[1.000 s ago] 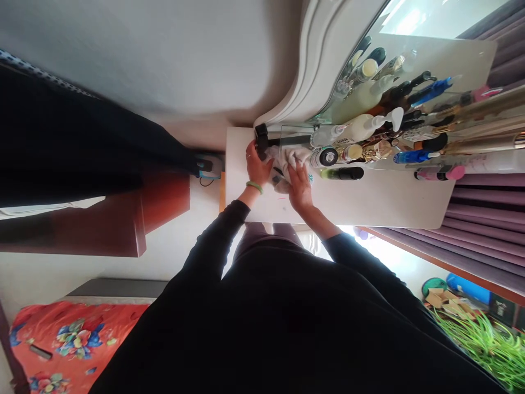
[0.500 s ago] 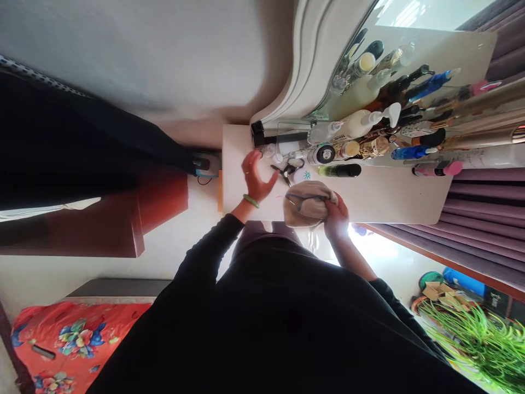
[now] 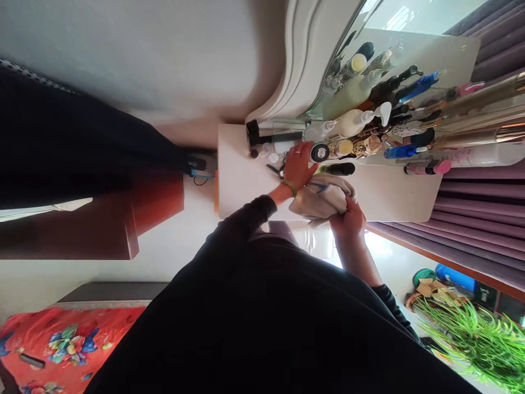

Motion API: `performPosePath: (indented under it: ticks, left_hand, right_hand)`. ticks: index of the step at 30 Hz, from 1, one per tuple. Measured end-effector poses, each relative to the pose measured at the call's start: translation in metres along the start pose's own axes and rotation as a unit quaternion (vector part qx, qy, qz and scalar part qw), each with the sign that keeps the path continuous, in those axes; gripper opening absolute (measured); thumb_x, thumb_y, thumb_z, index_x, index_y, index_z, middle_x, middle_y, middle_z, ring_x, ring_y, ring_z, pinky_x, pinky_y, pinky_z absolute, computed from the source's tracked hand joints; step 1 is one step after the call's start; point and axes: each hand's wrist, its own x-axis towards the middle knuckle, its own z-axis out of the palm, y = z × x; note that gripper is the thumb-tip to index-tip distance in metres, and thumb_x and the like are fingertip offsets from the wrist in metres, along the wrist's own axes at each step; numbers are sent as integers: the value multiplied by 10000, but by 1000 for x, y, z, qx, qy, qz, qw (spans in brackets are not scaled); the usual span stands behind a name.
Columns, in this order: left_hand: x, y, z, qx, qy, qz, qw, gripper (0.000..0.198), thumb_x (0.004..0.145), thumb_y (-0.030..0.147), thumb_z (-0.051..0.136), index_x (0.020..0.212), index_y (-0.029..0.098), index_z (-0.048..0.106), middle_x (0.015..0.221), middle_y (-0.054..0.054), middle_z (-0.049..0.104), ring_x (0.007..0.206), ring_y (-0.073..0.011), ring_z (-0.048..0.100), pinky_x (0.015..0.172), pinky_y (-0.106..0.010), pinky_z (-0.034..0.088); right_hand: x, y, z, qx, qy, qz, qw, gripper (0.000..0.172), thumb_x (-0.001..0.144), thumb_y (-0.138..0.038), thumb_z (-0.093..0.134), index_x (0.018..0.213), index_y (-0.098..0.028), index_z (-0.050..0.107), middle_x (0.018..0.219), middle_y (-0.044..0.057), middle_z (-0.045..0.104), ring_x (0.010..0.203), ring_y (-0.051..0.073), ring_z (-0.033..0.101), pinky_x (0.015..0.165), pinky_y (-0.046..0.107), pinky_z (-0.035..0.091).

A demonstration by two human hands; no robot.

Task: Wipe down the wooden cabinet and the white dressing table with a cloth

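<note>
My right hand (image 3: 349, 220) is closed on a bunched beige cloth (image 3: 318, 201), held over the front edge of the white dressing table (image 3: 246, 189). A bluish strip shows on the cloth. My left hand (image 3: 300, 164), with a ring and a green bangle, reaches over the tabletop with its thumb apart from its fingers. Right beside those fingers is a jar with a black lid (image 3: 320, 153); whether they touch it I cannot tell. A green bottle with a black cap (image 3: 341, 168) lies past the thumb. Small dark items (image 3: 275, 169) are partly hidden by my left hand.
Behind the hands stand a pump bottle (image 3: 353, 123), a blue bottle (image 3: 402, 152) and a pink-capped bottle (image 3: 429, 167), before a mirror (image 3: 447, 54). A small black box (image 3: 252, 131) sits at the back left corner. Purple curtains (image 3: 476, 191) hang at the right.
My left hand has moved right, from the small items to beside the black-lidded jar. The cloth and my right hand have shifted slightly right, and the cloth's folds have changed. The view has shifted a little.
</note>
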Motion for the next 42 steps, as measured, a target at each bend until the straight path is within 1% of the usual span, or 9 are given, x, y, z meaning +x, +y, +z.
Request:
performPosePath:
  ticks: [4,7,11,14,17,21,32,36,42]
  left_hand:
    - [-17,3,-18,-17,-11,28,999,694,955,211,911,1565,154,586,1662,-158,612,1567,-307,505,1412,-510,410]
    - [-42,2,-27,-79,-20,67,994,525,1025,161,801,1526,174,645,1617,-139,639,1524,-274,576,1374,-452,476]
    - [-75,2,-31,-117,-25,55,991,311,1144,145,552,1368,240,744,1570,-102,690,1453,-242,667,1323,-409,547]
    - [-90,-2,-34,-118,-19,47,992,303,1101,141,614,1352,225,761,1586,-108,690,1422,-270,704,1277,-431,598]
    - [-98,-11,-39,-112,-21,64,991,456,985,135,760,1437,194,742,1599,-131,681,1456,-311,694,1270,-469,609]
    - [-101,-22,-50,-101,-39,121,987,687,873,130,864,1534,163,680,1624,-158,661,1518,-346,650,1310,-506,576]
    - [-66,-13,-72,18,-114,230,966,668,846,146,847,1497,221,721,1485,-119,749,1437,-364,653,1283,-599,548]
    - [-61,-13,-80,44,-118,199,972,626,870,182,860,1480,213,726,1467,-133,758,1420,-365,659,1235,-597,569]
    - [-40,-30,-75,16,15,77,997,613,995,297,851,1555,225,611,1588,-112,707,1504,-357,624,1322,-588,513]
  right_hand:
    - [11,3,19,41,61,5,997,286,861,-400,744,1079,-215,740,1148,44,784,1219,241,762,1180,445,634]
    - [12,3,39,-40,-6,-115,993,447,957,-563,694,1283,-259,733,1335,50,768,1374,265,716,1268,524,568]
    - [10,10,62,-253,-101,-269,924,626,943,-688,722,1387,-249,694,1373,118,727,1365,322,688,1276,610,518]
    - [11,14,70,-355,-124,-311,873,549,995,-695,647,1277,-228,705,1197,132,718,1172,324,705,1152,604,578]
    - [17,8,70,-385,-130,-320,856,439,1053,-633,566,1175,-231,694,1119,124,716,1083,306,697,1071,556,598]
    - [25,-6,67,-397,-122,-319,852,379,1029,-588,572,1073,-228,686,1028,105,737,1006,286,706,971,468,597]
    - [12,-18,55,-354,4,-268,896,406,917,-592,600,1070,-226,688,967,75,739,902,255,681,920,433,593]
    - [18,-39,41,-345,55,-277,895,335,924,-570,616,983,-241,650,889,38,680,870,229,628,923,414,579]
    - [15,-60,18,-310,47,-254,915,296,962,-546,637,1014,-255,627,952,39,661,929,228,615,946,393,559]
